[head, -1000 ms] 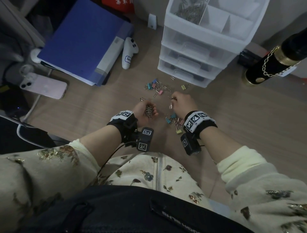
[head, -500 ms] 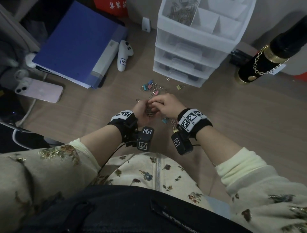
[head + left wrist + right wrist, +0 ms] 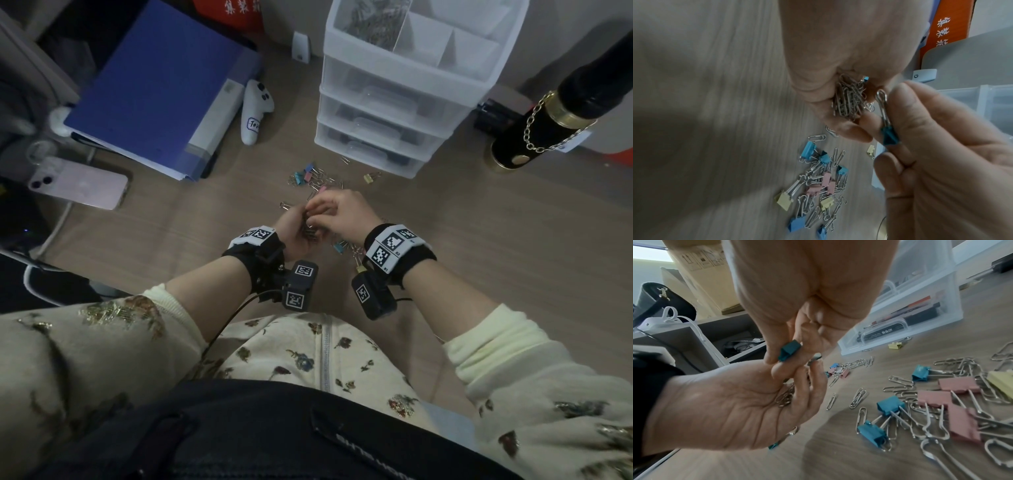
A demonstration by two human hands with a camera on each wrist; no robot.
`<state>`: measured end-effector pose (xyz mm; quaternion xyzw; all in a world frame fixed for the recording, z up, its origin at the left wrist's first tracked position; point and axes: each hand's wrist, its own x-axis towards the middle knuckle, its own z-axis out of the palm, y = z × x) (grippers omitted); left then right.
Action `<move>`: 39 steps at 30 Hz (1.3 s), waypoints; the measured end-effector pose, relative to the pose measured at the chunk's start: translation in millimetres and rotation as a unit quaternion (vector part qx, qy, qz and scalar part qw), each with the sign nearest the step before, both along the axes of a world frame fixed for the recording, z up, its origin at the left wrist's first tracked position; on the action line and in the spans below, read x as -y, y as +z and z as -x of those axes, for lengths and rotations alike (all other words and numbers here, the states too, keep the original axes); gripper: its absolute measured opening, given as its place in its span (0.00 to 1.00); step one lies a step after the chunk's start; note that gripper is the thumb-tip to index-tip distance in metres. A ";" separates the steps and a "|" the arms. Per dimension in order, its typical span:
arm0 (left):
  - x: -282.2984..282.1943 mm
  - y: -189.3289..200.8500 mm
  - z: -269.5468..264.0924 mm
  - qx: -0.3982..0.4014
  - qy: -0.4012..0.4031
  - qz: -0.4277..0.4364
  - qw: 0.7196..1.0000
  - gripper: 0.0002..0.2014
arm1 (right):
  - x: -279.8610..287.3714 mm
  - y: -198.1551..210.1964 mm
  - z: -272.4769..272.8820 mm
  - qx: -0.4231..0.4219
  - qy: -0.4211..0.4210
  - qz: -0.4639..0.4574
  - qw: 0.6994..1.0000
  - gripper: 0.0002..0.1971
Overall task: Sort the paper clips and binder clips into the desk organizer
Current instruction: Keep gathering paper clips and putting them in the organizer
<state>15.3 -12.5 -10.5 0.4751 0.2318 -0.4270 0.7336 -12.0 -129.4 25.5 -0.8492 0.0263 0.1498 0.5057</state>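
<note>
My left hand cups a bunch of silver paper clips in its curled fingers. My right hand is right against it and pinches a small blue binder clip between thumb and fingers; the same blue binder clip shows in the right wrist view. Loose paper clips and coloured binder clips lie on the desk beyond my hands, with more binder clips under my right wrist. The white desk organizer stands behind them; its top left compartment holds paper clips.
A blue folder, a white controller and a pink phone lie to the left. A black cylinder with a gold chain leans at the right. A yellow binder clip lies near the organizer's base.
My right hand moved left from the desk to meet my left hand and now holds a blue binder clip at the bunch of paper clips. The head view shifted slightly.
</note>
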 end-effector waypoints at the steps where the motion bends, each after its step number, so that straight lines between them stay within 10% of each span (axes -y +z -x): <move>1: 0.5 -2.0 -1.8 -0.004 0.005 -0.005 1.000 0.17 | 0.3 -0.4 0.1 0.005 -0.003 0.000 1.000 0.10; 19: -15.2 -10.1 -4.7 -0.091 0.043 -0.037 0.994 0.18 | 41.7 -31.2 1.0 -0.006 -0.127 0.234 0.964 0.10; 27: -21.0 -10.4 -4.1 -0.097 0.069 -0.044 0.992 0.17 | 22.2 -44.1 0.2 0.006 0.123 0.324 0.938 0.20; 39: -17.0 -11.8 -0.5 -0.070 0.091 -0.053 0.992 0.15 | 21.5 -55.6 10.5 -0.021 0.147 0.391 0.908 0.07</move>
